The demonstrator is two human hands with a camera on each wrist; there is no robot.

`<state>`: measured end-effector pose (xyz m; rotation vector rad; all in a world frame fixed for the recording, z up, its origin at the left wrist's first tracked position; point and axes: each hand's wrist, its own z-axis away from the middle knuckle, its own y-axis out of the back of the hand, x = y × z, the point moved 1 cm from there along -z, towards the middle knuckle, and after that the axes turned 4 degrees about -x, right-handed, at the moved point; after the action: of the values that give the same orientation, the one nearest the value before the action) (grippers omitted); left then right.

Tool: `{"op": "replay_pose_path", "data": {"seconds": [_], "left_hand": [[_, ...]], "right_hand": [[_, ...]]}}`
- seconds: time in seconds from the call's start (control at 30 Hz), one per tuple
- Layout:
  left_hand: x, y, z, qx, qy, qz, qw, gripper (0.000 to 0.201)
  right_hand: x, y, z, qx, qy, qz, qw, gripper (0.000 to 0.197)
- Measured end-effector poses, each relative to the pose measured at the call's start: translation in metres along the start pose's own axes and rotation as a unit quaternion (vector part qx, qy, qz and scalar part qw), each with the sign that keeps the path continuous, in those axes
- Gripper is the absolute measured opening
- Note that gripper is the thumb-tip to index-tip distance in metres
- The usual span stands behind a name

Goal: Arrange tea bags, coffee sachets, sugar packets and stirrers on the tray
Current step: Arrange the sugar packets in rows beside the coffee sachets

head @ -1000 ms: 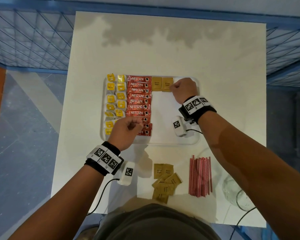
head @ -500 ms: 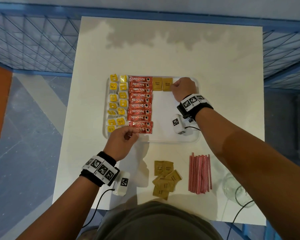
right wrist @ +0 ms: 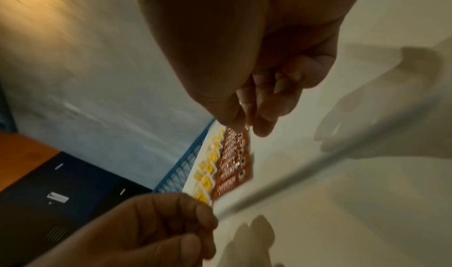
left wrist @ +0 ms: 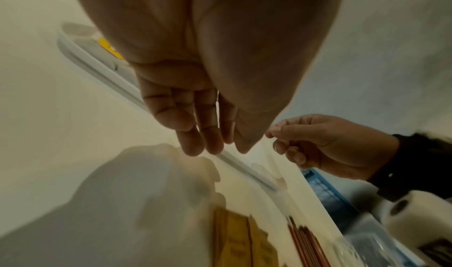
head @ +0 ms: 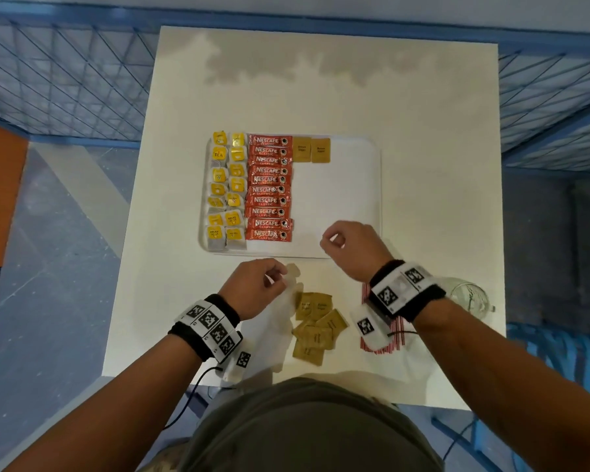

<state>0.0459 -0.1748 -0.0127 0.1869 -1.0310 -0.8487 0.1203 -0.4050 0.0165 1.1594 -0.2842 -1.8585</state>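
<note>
Fingers of the left hand [head: 252, 289] hang loosely curved with the tips close together and nothing between them, as the left wrist view shows; they hover over the white table [head: 423, 165], just short of the tray's near rim. Directly beside those fingertips, toward the person, lies the loose pile of brown sugar packets [head: 315, 323], overlapping one another on the bare table. Right hand [head: 349, 248] fingers are curled in, thumb and forefinger nearly meeting, over the near right corner of the tray [head: 372, 158]; the right wrist view is blurred, so whether anything thin is pinched there I cannot tell, though it looks empty. Under that wrist, nearer the person than the fingers, the red stirrers [head: 384, 345] lie in a bundle on the table, mostly covered by the wrist strap. A glass jar [head: 469, 298] stands further out past the right wrist.

Beyond both sets of fingers, on the tray, two columns of yellow tea bags [head: 225, 189] fill the left side, a stacked column of red coffee sachets [head: 269, 187] sits touching them, and two placed sugar packets [head: 311, 150] lie side by side at the far edge, just beside the top sachet
</note>
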Motion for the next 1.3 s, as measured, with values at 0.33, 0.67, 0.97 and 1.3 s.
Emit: {"op": "replay_pose_path", "data": {"seconds": [0.33,0.67,0.97,1.3], "left_hand": [[0.021,-0.059,0.005,-0.086,0.01,-0.108,0.99,0.034],[0.044,-0.083,-0.002,-0.066,0.016,-0.196,0.978,0.039],[0.034,-0.08,-0.001,-0.028,0.05,-0.13,0.99,0.016],[0.037,-0.056,0.002,-0.009,0.063,0.0,0.998,0.006]], "right_hand": [[0.055,-0.046,0.061,-0.096,-0.03,0.141,0.985,0.033],[0.061,-0.067,0.077,-0.132,-0.043,0.18,0.974,0.035],[0.062,-0.072,0.08,-0.119,-0.025,0.166,0.979,0.027],[0.065,-0.063,0.079,-0.104,0.021,0.043,0.993,0.007]]}}
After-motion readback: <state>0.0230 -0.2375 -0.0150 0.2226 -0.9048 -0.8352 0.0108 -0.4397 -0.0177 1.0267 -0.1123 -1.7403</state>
